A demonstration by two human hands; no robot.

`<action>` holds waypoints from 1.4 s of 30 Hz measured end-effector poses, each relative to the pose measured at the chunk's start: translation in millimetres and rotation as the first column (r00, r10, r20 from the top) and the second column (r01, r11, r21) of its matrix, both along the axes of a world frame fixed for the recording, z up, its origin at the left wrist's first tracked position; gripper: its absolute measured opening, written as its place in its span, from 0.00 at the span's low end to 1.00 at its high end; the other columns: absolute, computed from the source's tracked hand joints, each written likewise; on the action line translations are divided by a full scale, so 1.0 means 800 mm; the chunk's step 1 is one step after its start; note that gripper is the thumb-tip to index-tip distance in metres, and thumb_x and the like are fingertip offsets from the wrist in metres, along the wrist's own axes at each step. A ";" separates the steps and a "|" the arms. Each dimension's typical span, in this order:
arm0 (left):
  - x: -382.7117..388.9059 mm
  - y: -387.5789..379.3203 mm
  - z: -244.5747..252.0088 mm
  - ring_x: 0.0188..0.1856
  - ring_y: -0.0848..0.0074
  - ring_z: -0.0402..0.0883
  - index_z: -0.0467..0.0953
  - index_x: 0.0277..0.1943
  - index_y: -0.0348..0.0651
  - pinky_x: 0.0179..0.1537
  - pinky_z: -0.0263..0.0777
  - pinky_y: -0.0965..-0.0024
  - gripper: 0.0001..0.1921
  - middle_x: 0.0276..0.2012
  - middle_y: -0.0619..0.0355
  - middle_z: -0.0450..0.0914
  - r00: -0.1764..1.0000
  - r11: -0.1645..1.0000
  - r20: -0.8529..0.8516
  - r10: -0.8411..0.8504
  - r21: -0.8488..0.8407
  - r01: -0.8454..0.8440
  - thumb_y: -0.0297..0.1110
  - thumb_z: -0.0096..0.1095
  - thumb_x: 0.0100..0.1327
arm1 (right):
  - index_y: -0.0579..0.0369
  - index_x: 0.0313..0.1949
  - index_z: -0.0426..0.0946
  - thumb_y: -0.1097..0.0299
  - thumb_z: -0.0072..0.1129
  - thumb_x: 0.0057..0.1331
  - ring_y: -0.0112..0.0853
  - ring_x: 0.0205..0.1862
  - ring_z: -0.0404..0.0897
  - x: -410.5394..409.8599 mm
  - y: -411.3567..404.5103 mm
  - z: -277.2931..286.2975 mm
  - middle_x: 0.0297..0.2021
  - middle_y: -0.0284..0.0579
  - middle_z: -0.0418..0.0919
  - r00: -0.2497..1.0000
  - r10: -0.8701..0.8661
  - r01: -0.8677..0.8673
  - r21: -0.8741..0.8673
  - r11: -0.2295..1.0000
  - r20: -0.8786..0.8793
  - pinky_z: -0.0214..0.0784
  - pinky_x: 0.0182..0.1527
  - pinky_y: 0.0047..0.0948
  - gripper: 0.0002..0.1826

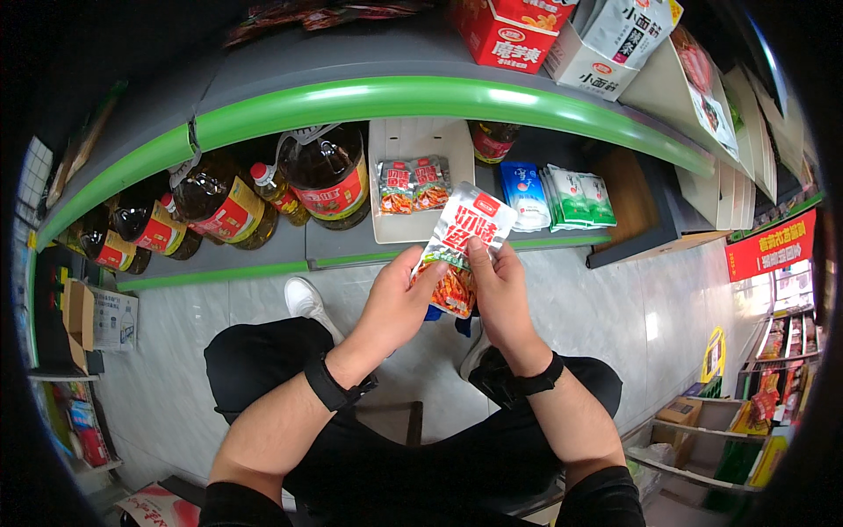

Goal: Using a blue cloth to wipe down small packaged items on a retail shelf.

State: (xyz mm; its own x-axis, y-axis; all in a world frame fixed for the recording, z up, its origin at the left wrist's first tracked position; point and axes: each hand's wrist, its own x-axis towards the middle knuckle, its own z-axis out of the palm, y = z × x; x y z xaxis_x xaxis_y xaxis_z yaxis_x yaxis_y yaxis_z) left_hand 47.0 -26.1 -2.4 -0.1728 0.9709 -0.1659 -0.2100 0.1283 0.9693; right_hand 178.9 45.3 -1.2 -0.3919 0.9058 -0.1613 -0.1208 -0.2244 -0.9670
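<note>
Both of my hands hold one silver and red foil snack packet (466, 247) in front of the lower shelf. My left hand (400, 290) grips its lower left side, with the thumb on the front. On the right edge is my right hand (504, 290), its thumb pressed across the printed face. Behind the packet stands a cream plastic bin (388, 232) on the shelf, holding several similar packets (413, 184). Right of the bin lie a blue and white packet (525, 197) and several green and white packets (579, 197).
Large bottles of dark oil (324, 178) line the lower shelf on the left. A green-edged upper shelf (395, 99) overhangs it, bearing a red snack carton (510, 39) and a white carton (593, 69). An open cardboard box (79, 316) stands at far left; more racks (711, 428) are at lower right.
</note>
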 end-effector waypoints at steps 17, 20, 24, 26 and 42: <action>-0.003 -0.012 -0.001 0.32 0.49 0.80 0.72 0.36 0.32 0.35 0.71 0.55 0.19 0.28 0.41 0.80 0.896 0.999 -0.442 -0.039 -0.007 0.040 0.46 0.58 0.67 | 0.57 0.45 0.72 0.68 0.58 0.69 0.17 0.28 0.76 0.034 0.109 -0.038 0.31 0.33 0.80 0.957 -0.088 0.075 0.059 0.995 0.276 0.67 0.27 0.16 0.09; -0.005 -0.020 0.004 0.32 0.50 0.80 0.73 0.36 0.33 0.34 0.72 0.55 0.16 0.28 0.42 0.80 0.897 0.998 -0.436 -0.069 -0.021 0.066 0.42 0.59 0.66 | 0.55 0.45 0.73 0.68 0.61 0.67 0.18 0.24 0.74 0.018 0.128 -0.068 0.27 0.31 0.77 0.922 -0.071 0.078 -0.001 0.997 0.380 0.63 0.24 0.16 0.10; -0.014 -0.020 0.011 0.32 0.50 0.80 0.73 0.37 0.34 0.33 0.72 0.57 0.14 0.28 0.43 0.80 0.892 0.997 -0.449 -0.058 0.023 0.076 0.40 0.59 0.65 | 0.54 0.44 0.75 0.68 0.62 0.66 0.18 0.26 0.74 -0.004 0.164 -0.110 0.27 0.30 0.77 0.860 0.000 -0.017 0.029 0.999 0.511 0.66 0.25 0.19 0.09; -0.023 -0.023 0.018 0.32 0.50 0.80 0.73 0.37 0.34 0.33 0.72 0.56 0.14 0.28 0.43 0.80 0.888 0.998 -0.457 -0.050 0.019 0.066 0.40 0.59 0.65 | 0.55 0.45 0.76 0.70 0.60 0.66 0.20 0.28 0.76 -0.023 0.176 -0.131 0.29 0.31 0.78 0.822 0.015 -0.018 0.000 1.000 0.570 0.68 0.26 0.22 0.09; -0.052 -0.013 0.043 0.31 0.64 0.78 0.72 0.39 0.33 0.35 0.71 0.65 0.13 0.31 0.46 0.79 0.919 0.993 -0.380 -0.103 -0.092 0.074 0.37 0.59 0.68 | 0.54 0.42 0.82 0.69 0.57 0.56 0.48 0.45 0.82 -0.116 0.254 -0.223 0.38 0.56 0.83 0.503 -0.203 -0.155 0.319 0.935 0.840 0.74 0.49 0.40 0.14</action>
State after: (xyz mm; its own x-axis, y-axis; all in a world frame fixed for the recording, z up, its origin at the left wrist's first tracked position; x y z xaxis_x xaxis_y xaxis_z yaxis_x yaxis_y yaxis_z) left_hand 5.2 -36.5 31.7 -0.1515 0.9726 -0.1764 0.1912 0.2040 0.9601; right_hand 86.3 248.3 -179.6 -0.2000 0.9734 -0.1115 0.7965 0.0953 -0.5971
